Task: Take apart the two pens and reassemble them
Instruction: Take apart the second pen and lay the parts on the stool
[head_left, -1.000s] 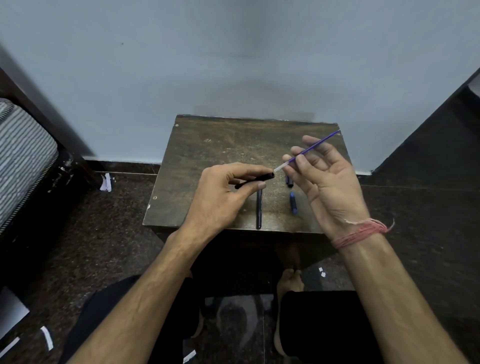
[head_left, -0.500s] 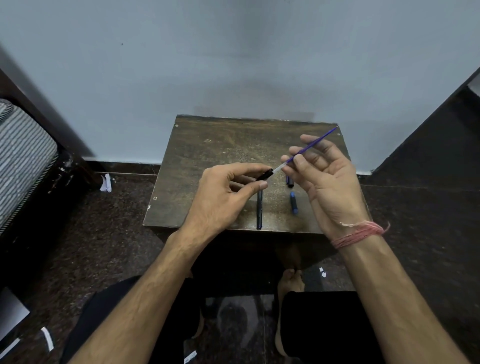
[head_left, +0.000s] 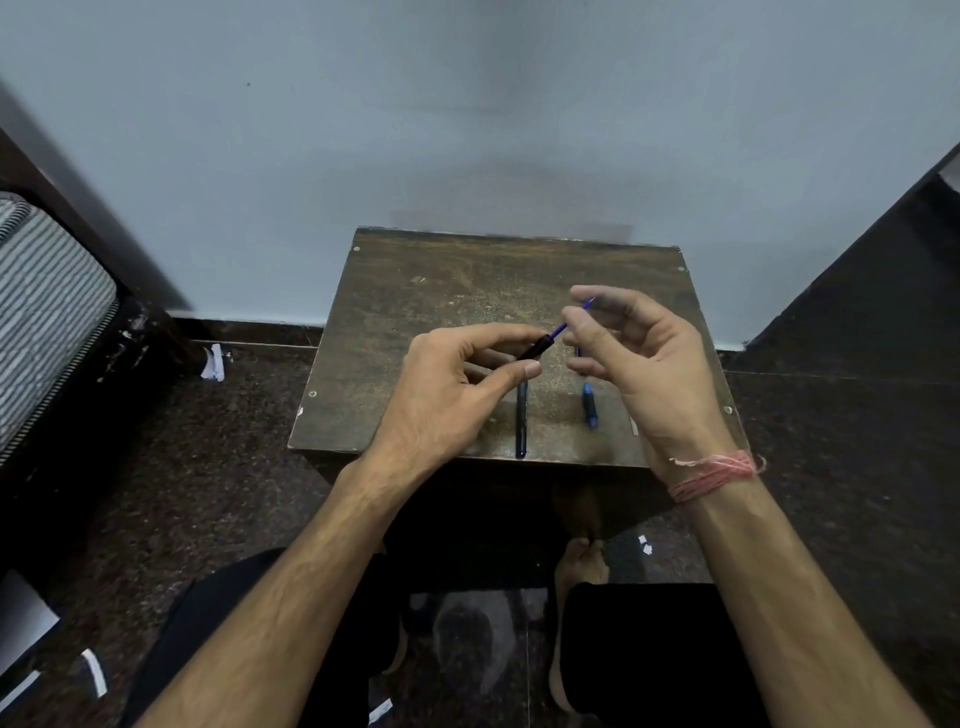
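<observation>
My left hand (head_left: 457, 389) pinches a black pen barrel (head_left: 535, 347) between thumb and fingers above the small wooden table (head_left: 441, 291). A thin blue refill (head_left: 563, 326) sticks out of the barrel's open end, and my right hand (head_left: 639, 358) pinches its far end. Most of the refill sits inside the barrel. On the table lie a dark pen (head_left: 521, 421) pointing at the front edge and a short blue pen piece (head_left: 589, 405) to its right. Another small dark piece is mostly hidden behind my right fingers.
The table stands against a pale wall (head_left: 467, 130). A striped mattress (head_left: 41, 291) is at the left, and scraps of paper (head_left: 213, 362) lie on the dark speckled floor. My knees and a bare foot (head_left: 579, 566) are below the table's front edge.
The refill has slid far into the barrel. My right hand moved left towards my left hand and its fingers curled in. The white tip is now hidden inside.
</observation>
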